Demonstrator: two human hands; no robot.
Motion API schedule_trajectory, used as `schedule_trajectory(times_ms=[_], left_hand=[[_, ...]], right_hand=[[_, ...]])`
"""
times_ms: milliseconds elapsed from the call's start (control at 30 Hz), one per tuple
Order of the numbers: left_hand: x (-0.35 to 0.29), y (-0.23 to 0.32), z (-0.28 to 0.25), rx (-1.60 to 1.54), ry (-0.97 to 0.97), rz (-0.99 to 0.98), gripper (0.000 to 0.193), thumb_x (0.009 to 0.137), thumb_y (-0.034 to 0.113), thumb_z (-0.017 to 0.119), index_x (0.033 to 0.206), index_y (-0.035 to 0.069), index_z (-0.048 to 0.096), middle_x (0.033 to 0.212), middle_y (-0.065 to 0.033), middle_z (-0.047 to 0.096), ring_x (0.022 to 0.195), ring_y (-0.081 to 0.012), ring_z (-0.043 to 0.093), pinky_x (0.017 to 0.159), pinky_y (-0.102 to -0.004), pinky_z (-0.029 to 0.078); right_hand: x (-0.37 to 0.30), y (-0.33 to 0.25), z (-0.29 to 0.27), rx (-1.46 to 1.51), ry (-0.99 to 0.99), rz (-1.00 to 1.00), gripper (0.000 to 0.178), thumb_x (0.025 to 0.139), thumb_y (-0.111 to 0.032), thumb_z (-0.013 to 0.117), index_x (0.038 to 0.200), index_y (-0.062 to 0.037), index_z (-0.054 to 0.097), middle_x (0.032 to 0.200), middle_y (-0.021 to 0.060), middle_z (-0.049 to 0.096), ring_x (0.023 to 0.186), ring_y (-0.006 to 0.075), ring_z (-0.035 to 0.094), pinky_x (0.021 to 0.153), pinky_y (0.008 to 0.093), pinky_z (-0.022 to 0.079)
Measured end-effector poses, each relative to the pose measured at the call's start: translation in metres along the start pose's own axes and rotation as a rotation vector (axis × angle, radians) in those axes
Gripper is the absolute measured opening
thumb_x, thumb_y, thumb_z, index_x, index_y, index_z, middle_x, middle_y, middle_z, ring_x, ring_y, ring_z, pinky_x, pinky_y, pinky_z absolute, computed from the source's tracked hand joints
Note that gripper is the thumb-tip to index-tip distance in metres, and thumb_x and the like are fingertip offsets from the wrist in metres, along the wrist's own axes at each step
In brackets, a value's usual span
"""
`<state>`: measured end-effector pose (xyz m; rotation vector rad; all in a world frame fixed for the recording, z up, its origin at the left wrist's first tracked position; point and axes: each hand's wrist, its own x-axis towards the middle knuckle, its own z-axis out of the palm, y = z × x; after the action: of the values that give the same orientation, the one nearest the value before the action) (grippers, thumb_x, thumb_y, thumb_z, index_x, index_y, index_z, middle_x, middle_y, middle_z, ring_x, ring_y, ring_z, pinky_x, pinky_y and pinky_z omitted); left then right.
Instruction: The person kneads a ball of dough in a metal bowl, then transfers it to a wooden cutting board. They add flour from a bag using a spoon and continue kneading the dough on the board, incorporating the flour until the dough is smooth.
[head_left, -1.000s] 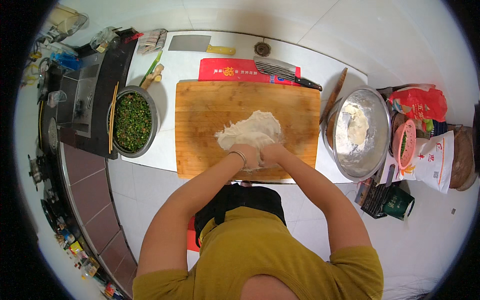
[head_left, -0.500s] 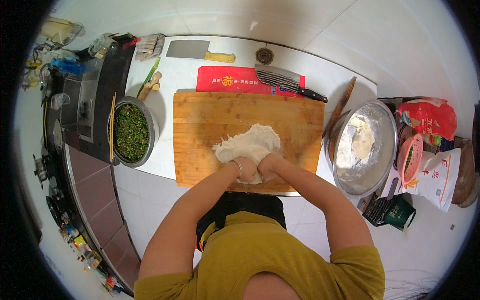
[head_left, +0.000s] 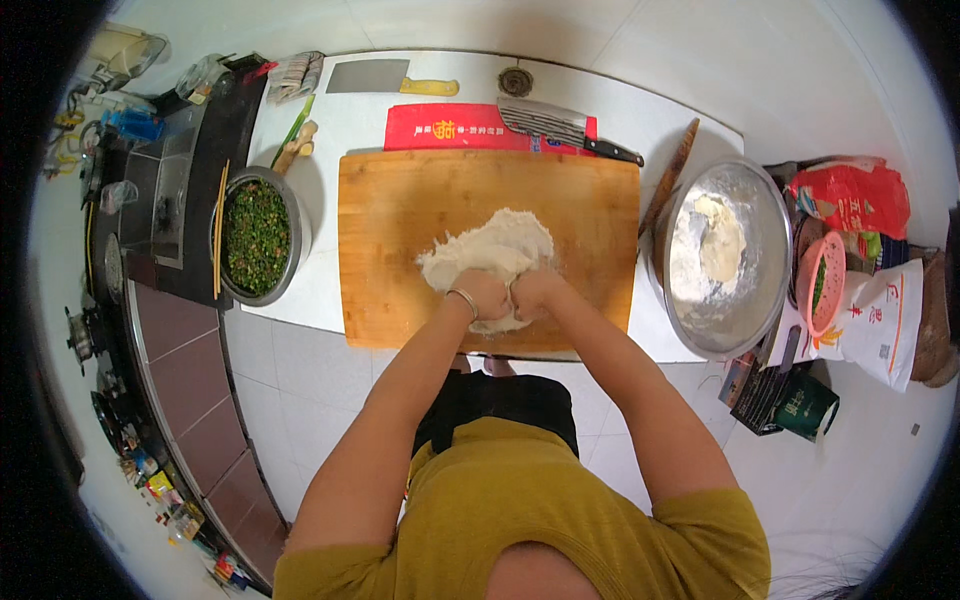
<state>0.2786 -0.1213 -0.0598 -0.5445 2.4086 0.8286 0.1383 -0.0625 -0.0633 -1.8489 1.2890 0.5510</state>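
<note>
A pale, floury mass of dough (head_left: 500, 245) lies on the wooden cutting board (head_left: 590, 220), toward its near edge. Loose flour surrounds its far side. Both hands are pressed down into the dough's near part, side by side. My left hand (head_left: 486, 293), with a bangle at the wrist, is closed with its fingers curled against the dough. Close beside it, my right hand (head_left: 537, 292) is also closed on the dough. The undersides of the fingers are hidden by the hands and the dough.
Right of the board are a wooden rolling pin (head_left: 668, 180) and a large metal bowl (head_left: 770, 290) with flour. A cleaver (head_left: 367, 76) and a slotted knife (head_left: 545, 122) lie behind. At left, a bowl of chopped green filling (head_left: 257, 240) bears chopsticks (head_left: 219, 235).
Both hands have pushed a little farther forward into the dough, away from the board's near edge. The whole view has shifted, so the worktop sits higher in the picture.
</note>
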Motion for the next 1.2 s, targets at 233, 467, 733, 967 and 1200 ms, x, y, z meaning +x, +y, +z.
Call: schedule_trajectory(times_ms=[233,467,733,967,1200], left_hand=[[-0.045,0.008,0.006,-0.037,0.493,-0.285,0.034,0.078,0.035,0.052,0.098,0.01,0.061,0.104,-0.016,0.06,0.093,-0.0354,0.057,0.077,-0.0419,0.045],[-0.01,-0.026,0.027,-0.416,0.574,-0.481,0.041,0.073,0.034,0.063,0.096,0.0,0.06,0.088,-0.0188,0.061,0.086,-0.0337,0.058,0.08,-0.0403,0.046],[-0.043,-0.001,0.042,-0.866,0.807,-0.185,0.036,0.081,0.032,0.06,0.102,0.003,0.06,0.091,-0.0157,0.062,0.084,-0.0282,0.058,0.077,-0.0345,0.046],[-0.023,0.02,0.042,-0.856,0.942,-0.563,0.039,0.085,0.038,0.053,0.074,0.002,0.062,0.065,-0.0184,0.058,0.061,-0.0316,0.055,0.061,-0.0374,0.045],[-0.015,0.063,0.035,-0.725,0.987,-0.598,0.032,0.082,0.034,0.056,0.076,0.002,0.058,0.074,-0.0183,0.058,0.069,-0.0335,0.055,0.063,-0.0419,0.043]], right_hand=[[-0.063,-0.046,0.061,0.436,0.555,0.548,0.027,0.072,-0.032,0.057,0.073,-0.0064,0.066,0.073,0.0175,0.063,0.072,0.034,0.061,0.064,0.0437,0.048],[-0.041,-0.072,0.115,0.89,1.086,0.533,0.026,0.08,-0.026,0.058,0.085,0.0,0.058,0.073,0.0179,0.062,0.068,0.0296,0.062,0.062,0.0381,0.048],[-0.019,-0.057,0.128,1.065,1.016,0.507,0.024,0.08,-0.019,0.059,0.088,0.0038,0.057,0.078,0.0177,0.063,0.072,0.0276,0.062,0.066,0.0366,0.048],[-0.03,-0.024,0.103,1.06,0.615,0.423,0.033,0.083,-0.029,0.051,0.093,0.0012,0.058,0.084,0.018,0.063,0.08,0.0286,0.062,0.069,0.0385,0.047],[-0.009,-0.04,0.068,0.789,1.005,0.787,0.041,0.085,-0.037,0.046,0.084,0.001,0.062,0.079,0.0198,0.062,0.072,0.0307,0.061,0.065,0.039,0.048]])
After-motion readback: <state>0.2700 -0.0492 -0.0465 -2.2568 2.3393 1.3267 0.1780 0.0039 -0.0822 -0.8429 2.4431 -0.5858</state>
